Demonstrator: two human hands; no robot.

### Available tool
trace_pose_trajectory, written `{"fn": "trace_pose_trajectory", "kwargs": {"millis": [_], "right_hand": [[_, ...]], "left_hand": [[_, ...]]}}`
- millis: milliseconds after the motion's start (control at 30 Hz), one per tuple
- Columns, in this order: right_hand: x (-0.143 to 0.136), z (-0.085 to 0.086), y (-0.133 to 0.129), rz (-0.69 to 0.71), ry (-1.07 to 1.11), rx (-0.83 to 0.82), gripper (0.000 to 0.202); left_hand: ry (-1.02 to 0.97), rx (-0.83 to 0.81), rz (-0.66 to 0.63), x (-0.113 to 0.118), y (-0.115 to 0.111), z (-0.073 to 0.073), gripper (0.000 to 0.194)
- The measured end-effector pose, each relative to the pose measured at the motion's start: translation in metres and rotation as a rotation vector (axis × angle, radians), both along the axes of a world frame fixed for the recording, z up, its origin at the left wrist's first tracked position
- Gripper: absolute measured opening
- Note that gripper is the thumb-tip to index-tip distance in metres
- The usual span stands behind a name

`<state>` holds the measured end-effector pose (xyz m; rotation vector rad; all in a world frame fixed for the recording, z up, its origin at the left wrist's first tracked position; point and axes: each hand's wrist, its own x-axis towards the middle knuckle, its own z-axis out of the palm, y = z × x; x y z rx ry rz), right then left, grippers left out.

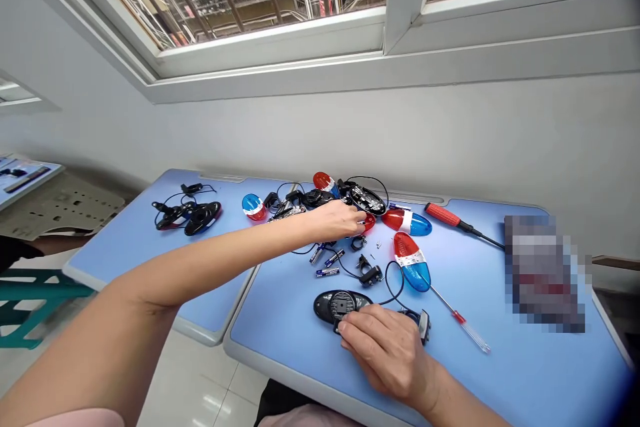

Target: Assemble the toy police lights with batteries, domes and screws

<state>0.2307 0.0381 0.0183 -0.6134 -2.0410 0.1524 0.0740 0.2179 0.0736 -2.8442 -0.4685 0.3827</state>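
My right hand (387, 347) has its fingers bent over the near right end of a black oval bicycle horn-light base (331, 305), which lies on the table with its round ribbed mount facing up. A black cable (401, 280) loops from near this base. My left hand (343, 219) reaches across to the pile at the back, its fingers curled together beside a red lens cover (369, 223); what they hold is hidden. Just in front lie a black clamp ring (358, 243), a black handlebar switch (371, 275) and several blue batteries (327, 272).
Red-white-blue lens covers (406, 221) lie to the right, with a clear-handled screwdriver (470, 331) and a red-handled one (443, 215). A pixelated dark packet (540, 273) lies at far right. More black horn-light parts (203, 217) rest on the left table, beyond the seam.
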Motion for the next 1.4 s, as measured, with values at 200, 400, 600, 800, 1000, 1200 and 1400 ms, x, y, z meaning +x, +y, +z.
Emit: {"fn": "trace_pose_trajectory", "kwargs": {"millis": [200,400,600,800,1000,1200,1400], "right_hand": [[0.000,-0.001,-0.002,0.005,-0.018,-0.008,0.021],[0.000,-0.003,-0.002,0.010,-0.026,-0.020,0.021],[-0.001,0.000,0.000,0.006,-0.025,-0.015,0.018],[0.000,0.000,-0.001,0.006,-0.026,-0.013,0.017],[0.000,-0.001,-0.001,0.003,-0.029,-0.013,0.018],[0.000,0.000,-0.001,-0.001,-0.040,-0.013,0.018],[0.000,0.001,-0.002,0.000,-0.039,-0.018,0.016]], "left_hand": [[0.032,-0.029,0.009,-0.001,0.004,0.002,0.012],[-0.016,-0.047,0.014,0.000,0.005,-0.002,0.013],[-0.027,-0.060,0.021,-0.001,0.004,-0.002,0.014],[-0.036,-0.089,0.049,-0.006,0.006,0.003,0.026],[0.000,-0.105,0.080,-0.003,0.005,0.004,0.029],[0.023,-0.097,0.081,0.004,0.003,0.002,0.021],[0.013,-0.088,0.050,0.005,0.003,0.002,0.016]]}}
